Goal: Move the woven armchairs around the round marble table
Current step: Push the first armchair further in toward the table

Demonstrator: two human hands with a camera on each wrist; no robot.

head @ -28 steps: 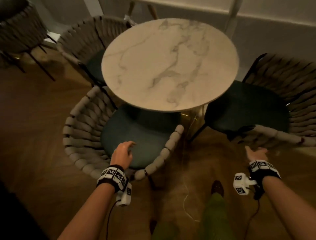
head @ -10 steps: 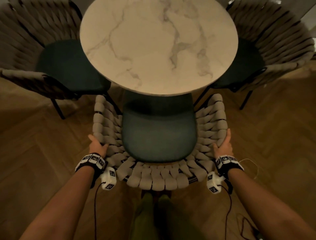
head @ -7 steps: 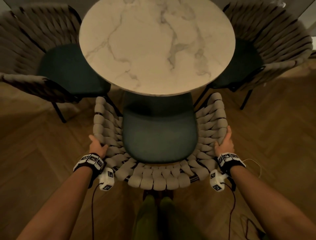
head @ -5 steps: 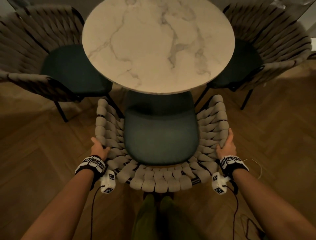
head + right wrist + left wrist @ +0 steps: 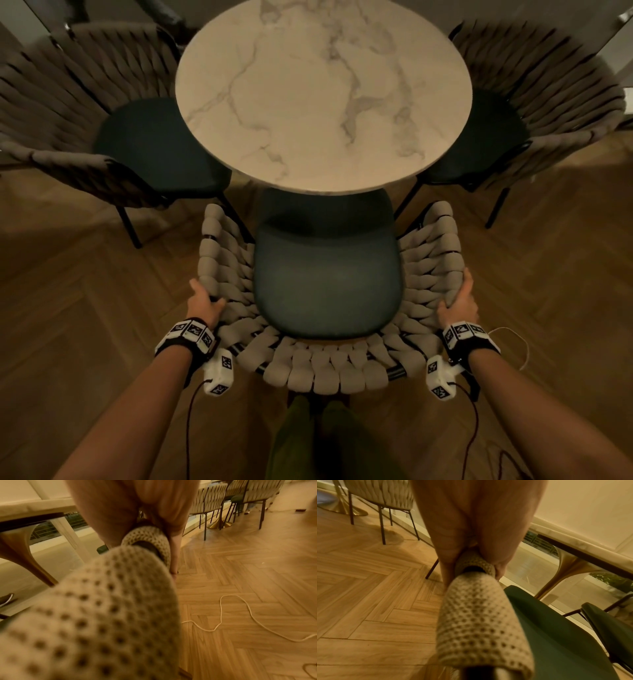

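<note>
1. Head view: the pale woven rope armchair with a dark green seat cushion (image 5: 327, 274) sits at 6 o'clock of the round white marble worktop (image 5: 322, 92), and the front of its seat is tucked under the worktop's edge.
2. The left hand (image 5: 204, 301) is clamped on the armchair's left woven rim. The left wrist view shows thumb and fingers wrapped around the rope-covered tube (image 5: 476, 563).
3. The right hand (image 5: 459, 298) grips the right rim the same way. In the right wrist view the fingers (image 5: 175, 555) curl down the outside of the weave.
4. Two more armchairs of the same kind flank the worktop: a grey woven one (image 5: 85, 113) at about 9 o'clock and another (image 5: 537, 99) at about 3 o'clock, both with their seats pushed partly under the top.
5. The herringbone wood floor (image 5: 85, 308) runs under everything, and a loose white cord (image 5: 240, 615) lies on it off to the right.
</note>
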